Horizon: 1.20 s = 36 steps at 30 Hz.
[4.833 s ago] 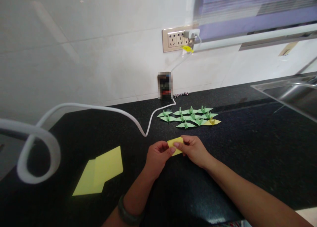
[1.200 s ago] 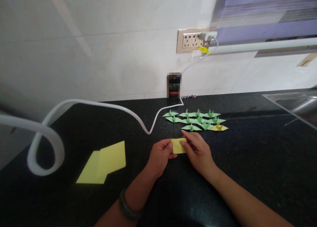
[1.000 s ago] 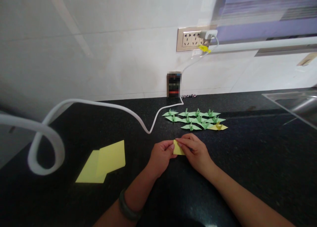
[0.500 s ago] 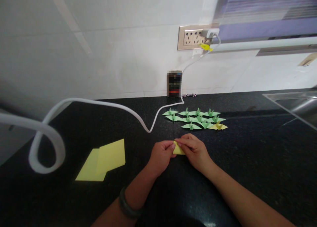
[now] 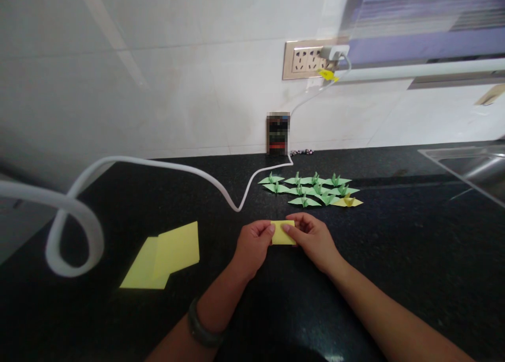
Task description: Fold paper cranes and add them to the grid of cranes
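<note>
A small folded yellow paper (image 5: 281, 237) is held between my two hands over the dark counter. My left hand (image 5: 254, 244) pinches its left edge, thumb on the front face. With its thumb lying across the upper right of the paper, my right hand (image 5: 314, 241) grips the other side; some of its fingers are hidden behind. Just beyond my hands stand several green paper cranes (image 5: 303, 200) in rows, with one yellow paper crane (image 5: 349, 201) at the near right end. Flat yellow paper sheets (image 5: 177, 249) lie overlapping to the left.
A thick white cable (image 5: 177, 166) loops across the counter (image 5: 98, 320) from the left to a pixelated upright device (image 5: 278, 134) by the wall. Above it is a socket panel (image 5: 290, 62) with a plugged-in charger (image 5: 334, 52). A metal sink (image 5: 477, 167) is at the far right.
My right hand has shifted slightly right, its fingers off the paper's top left corner. More of the folded paper's face now shows between my hands.
</note>
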### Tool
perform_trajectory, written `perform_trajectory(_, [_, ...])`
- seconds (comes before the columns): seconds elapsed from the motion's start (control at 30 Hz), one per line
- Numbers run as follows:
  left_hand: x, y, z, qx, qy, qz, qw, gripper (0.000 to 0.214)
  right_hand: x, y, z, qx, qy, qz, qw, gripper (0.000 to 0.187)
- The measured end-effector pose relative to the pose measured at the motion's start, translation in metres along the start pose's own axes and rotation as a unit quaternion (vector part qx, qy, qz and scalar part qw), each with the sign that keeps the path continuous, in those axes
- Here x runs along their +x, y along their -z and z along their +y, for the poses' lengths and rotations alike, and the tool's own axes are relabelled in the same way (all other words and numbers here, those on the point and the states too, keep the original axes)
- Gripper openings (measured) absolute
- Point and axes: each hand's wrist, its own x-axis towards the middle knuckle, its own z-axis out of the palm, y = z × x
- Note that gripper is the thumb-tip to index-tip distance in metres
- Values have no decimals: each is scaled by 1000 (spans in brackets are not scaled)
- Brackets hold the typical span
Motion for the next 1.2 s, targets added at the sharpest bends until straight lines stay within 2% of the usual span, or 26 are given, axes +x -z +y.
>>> perform_trajectory(0.07, [0, 0, 1, -26, 12, -2, 1000, 29, 0, 1, -1, 22, -23, -27, 999, 27])
perform_trajectory(0.1, [0, 0, 2, -43, 18, -8, 999, 29, 0, 2, -2, 16, -12, -28, 999, 26])
perform_trajectory(0.2, [1, 0, 3, -85, 32, -25, 996, 27, 0, 5, -4, -36, 76, -12, 996, 21])
perform_trajectory(0.3, [1, 1, 5, -92, 41, -23, 995, 27, 0, 7, -5, -74, 163, -25, 984, 18])
perform_trajectory(0.63, [0, -1, 4, -73, 45, -10, 996, 25, -1, 13, -11, -160, 280, -80, 943, 18])
perform_trajectory(0.73, [-1, -1, 5, -63, 39, -12, 997, 25, -2, 10, -10, -126, 228, -56, 964, 15])
perform_trajectory(0.83, [-2, -1, 6, -35, 14, -10, 999, 25, -3, 3, -8, -38, 76, -35, 996, 19])
perform_trajectory(0.93, [-3, -1, 7, 4, -15, -18, 1000, 25, -4, -2, -6, 38, -29, -57, 997, 23])
perform_trajectory(1.1, [-4, -1, 6, 138, -81, -7, 987, 24, -7, -7, -4, 99, -71, -54, 991, 25])
perform_trajectory(1.2, [-5, -1, 7, 181, -92, -2, 979, 24, -8, -8, -3, 113, -81, -53, 989, 25])
